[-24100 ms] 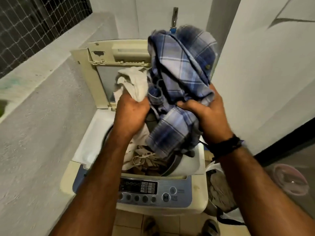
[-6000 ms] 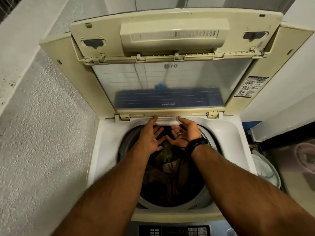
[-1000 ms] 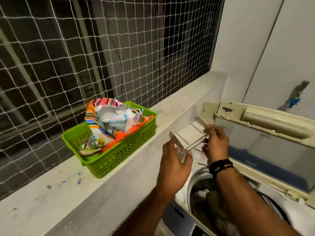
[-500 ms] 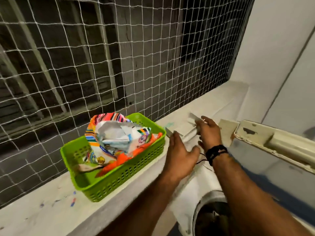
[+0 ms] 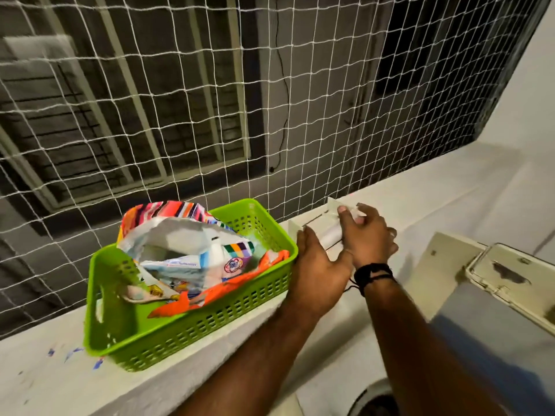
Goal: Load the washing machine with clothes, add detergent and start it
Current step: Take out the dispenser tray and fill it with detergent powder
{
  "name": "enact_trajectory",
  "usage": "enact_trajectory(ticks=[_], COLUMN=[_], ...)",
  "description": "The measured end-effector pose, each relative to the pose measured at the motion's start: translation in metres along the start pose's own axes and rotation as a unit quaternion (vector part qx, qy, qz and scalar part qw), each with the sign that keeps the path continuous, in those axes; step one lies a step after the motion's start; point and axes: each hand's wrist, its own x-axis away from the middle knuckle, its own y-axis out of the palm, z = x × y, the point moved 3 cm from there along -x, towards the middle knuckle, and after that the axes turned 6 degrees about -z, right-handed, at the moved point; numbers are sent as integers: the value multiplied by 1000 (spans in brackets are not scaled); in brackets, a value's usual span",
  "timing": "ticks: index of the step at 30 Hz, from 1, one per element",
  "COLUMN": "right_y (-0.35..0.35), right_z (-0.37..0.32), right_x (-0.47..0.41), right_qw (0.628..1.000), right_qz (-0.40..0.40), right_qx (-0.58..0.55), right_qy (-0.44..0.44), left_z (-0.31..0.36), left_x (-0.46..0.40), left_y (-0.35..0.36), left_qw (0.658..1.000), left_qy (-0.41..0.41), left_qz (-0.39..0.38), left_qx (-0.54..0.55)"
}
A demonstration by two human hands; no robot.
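Bare ledge (image 5: pixel 444 187) lies open right of the green basket (image 5: pixel 192 322); the net (image 5: pixel 300 100) blocks behind

Items showing: one green basket (image 5: pixel 192 322); one opened detergent packet (image 5: pixel 186 250) lying in it; one white detergent tray (image 5: pixel 322 226); two hands, left hand (image 5: pixel 319 271) and right hand (image 5: pixel 368 235); one black wristband (image 5: pixel 372 273); one washing machine lid (image 5: pixel 492 283) standing at right.
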Motion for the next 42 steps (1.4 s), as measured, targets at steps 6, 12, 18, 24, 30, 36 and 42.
enact_trajectory(ticks=[6, 12, 18, 24, 30, 36, 42], right_y=[-5, -33, -44, -30, 9, 31, 51], right_z=[-5, -64, -160, -207, -211, -226, -219], right_x=[11, 56, 108, 150, 167, 181, 192], right_qw=[1000, 981, 898, 799, 722, 650, 555], right_qz=[-3, 74, -196, -388, -403, -378, -445], right_qx=[7, -48, -182, 39, 290, 393, 494], right_qy=[1, -170, -350, -459, -482, -530, -500], left_z=[17, 56, 80, 51, 11, -7, -4], left_x=[38, 104, 115, 81, 67, 63, 62], left_y=[-12, -86, -196, -237, -227, -225, -236], left_qw=[995, 953, 948, 861, 789, 811, 845], left_qy=[73, 258, 216, 77, 34, 12, -5], left_qz=[5, 16, 82, -52, -151, -132, -73], left_qx=[-71, -158, -220, -500, -594, -569, -530])
